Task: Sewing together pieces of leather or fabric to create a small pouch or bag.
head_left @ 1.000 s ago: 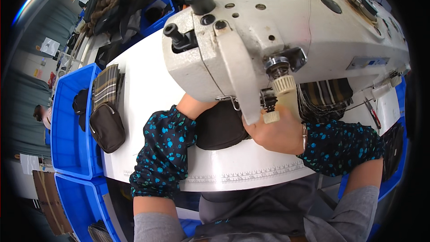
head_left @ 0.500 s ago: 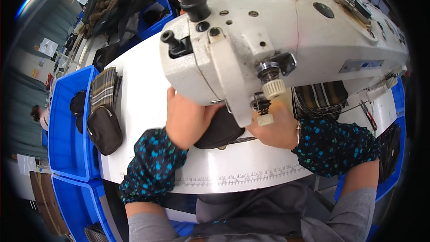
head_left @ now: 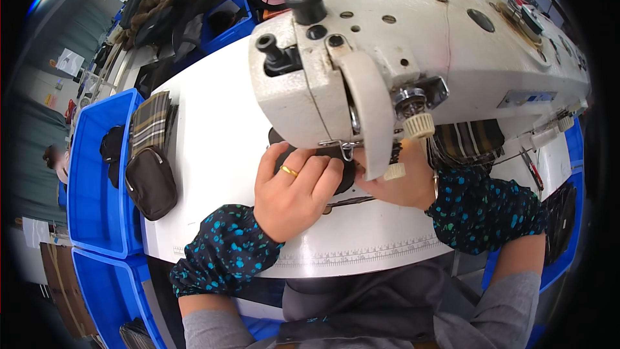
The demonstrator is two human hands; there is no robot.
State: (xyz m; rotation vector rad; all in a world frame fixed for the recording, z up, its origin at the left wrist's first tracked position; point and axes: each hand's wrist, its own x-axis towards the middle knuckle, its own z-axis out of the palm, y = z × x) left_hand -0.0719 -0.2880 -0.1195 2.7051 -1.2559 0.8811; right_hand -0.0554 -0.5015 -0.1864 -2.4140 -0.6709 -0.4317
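Nearest us, a printed ruler (head_left: 355, 253) follows the curved edge of the white desk (head_left: 210, 155). Our left hand (head_left: 294, 194) lies with bent fingers over a dark fabric piece (head_left: 347, 179), on the desk under the head of the sewing machine (head_left: 394, 45); our right hand (head_left: 402, 181) is at its right side. Fingertips are partly hidden, so we cannot tell whether either hand grips. Beyond, stacked plaid fabric (head_left: 468, 139) sits beneath the machine's arm.

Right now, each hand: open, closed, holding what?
Left hand: fingers bent over the dark piece; grip cannot be told.
Right hand: by the piece's right side, partly hidden by the sewing machine; cannot tell.
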